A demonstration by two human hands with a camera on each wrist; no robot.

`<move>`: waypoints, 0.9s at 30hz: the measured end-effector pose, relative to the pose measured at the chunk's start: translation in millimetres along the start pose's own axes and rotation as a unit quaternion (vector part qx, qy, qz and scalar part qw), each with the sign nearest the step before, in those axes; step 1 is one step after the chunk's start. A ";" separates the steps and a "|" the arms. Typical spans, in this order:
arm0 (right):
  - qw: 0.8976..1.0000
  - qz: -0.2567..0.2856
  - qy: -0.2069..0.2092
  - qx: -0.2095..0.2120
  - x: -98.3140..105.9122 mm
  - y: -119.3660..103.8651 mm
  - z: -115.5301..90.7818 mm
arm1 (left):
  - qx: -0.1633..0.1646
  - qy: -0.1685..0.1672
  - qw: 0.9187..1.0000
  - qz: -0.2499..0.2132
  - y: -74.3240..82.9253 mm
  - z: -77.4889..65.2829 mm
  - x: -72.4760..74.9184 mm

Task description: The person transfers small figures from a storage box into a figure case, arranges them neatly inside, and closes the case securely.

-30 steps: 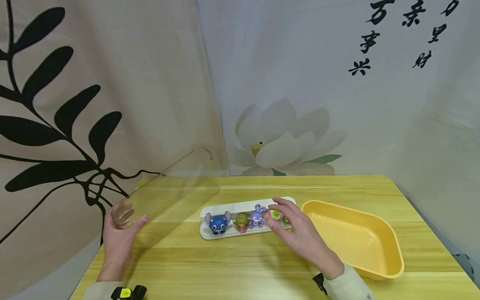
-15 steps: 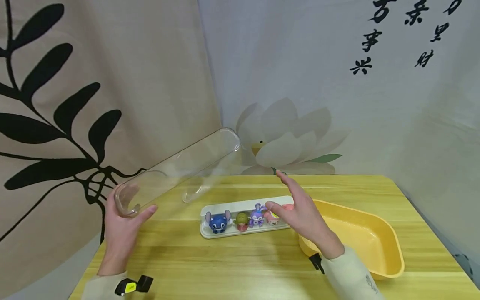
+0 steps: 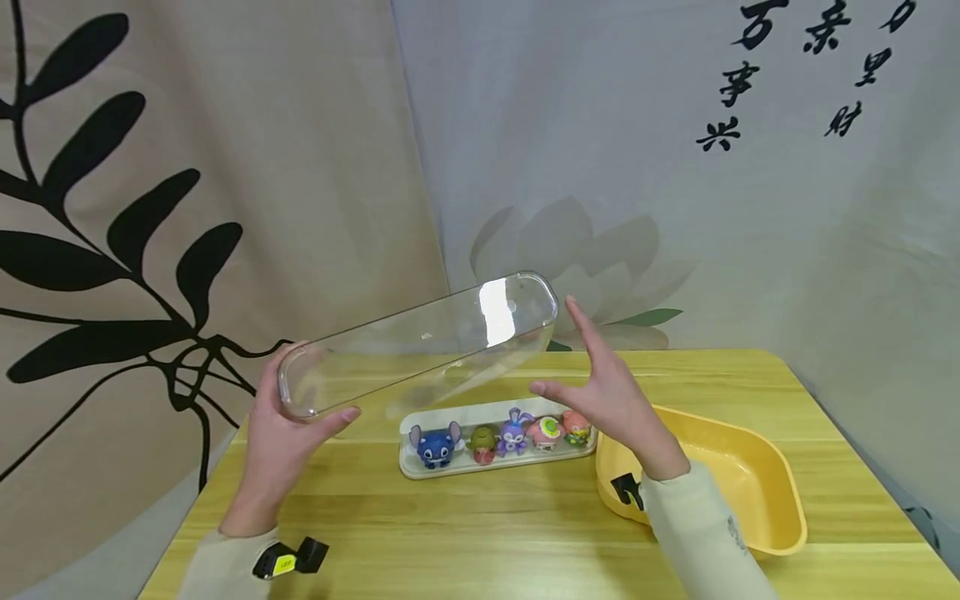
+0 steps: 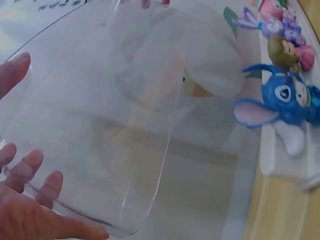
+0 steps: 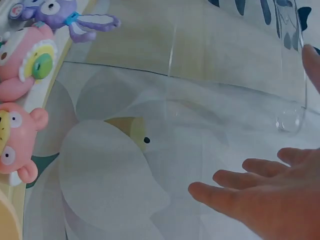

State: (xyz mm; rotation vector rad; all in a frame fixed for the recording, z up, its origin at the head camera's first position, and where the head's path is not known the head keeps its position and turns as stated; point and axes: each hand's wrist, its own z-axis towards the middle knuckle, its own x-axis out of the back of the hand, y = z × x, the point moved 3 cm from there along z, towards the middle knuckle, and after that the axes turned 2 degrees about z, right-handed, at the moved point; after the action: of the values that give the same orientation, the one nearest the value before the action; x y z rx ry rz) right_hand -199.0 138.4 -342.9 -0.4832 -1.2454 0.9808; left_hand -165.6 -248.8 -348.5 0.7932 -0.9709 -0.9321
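My left hand [image 3: 279, 446] grips the left end of a long clear plastic cover [image 3: 408, 346], thumb at the front and fingers around the end. Tilted, its right end higher, the cover hangs above and behind a white tray [image 3: 450, 417]. At the cover's right end my right hand [image 3: 621, 410] is spread, thumb and fingers apart; in the right wrist view its fingers [image 5: 235, 180] look straight and clear of the cover. Small figurines stand in a row on the tray: a blue big-eared one [image 3: 436, 447], a brown-haired one [image 3: 483, 442], a purple rabbit [image 3: 513, 432] and pink ones [image 3: 576, 427].
A yellow plastic basin [image 3: 738, 467] stands right of the tray, partly behind my right forearm. All rests on a wooden table [image 3: 465, 533]. A printed cloth curtain [image 3: 337, 167] hangs behind the table's far edge.
The cover has swung up and moved right, turning its broad face toward me, with my left hand following. My right hand has left the pink figurines and risen to the cover's right end.
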 end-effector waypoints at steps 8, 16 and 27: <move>0.997 0.076 0.012 -0.025 6.9 6.7 2.2 | -0.017 -0.033 0.999 0.008 13.8 -0.2 -17.0; 0.993 0.114 0.007 -0.021 13.5 17.1 -1.3 | -0.035 -0.047 0.998 -0.004 17.7 1.0 -25.0; 0.994 0.102 -0.024 -0.017 12.6 32.5 -11.7 | -0.013 -0.086 0.996 -0.006 15.5 -0.9 -31.4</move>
State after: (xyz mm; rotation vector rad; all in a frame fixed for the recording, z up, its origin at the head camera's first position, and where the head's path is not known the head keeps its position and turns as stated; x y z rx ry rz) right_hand -199.4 168.2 -364.5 -0.6246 -1.2756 1.1503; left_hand -168.7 -214.0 -345.3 0.7054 -1.1033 -1.0337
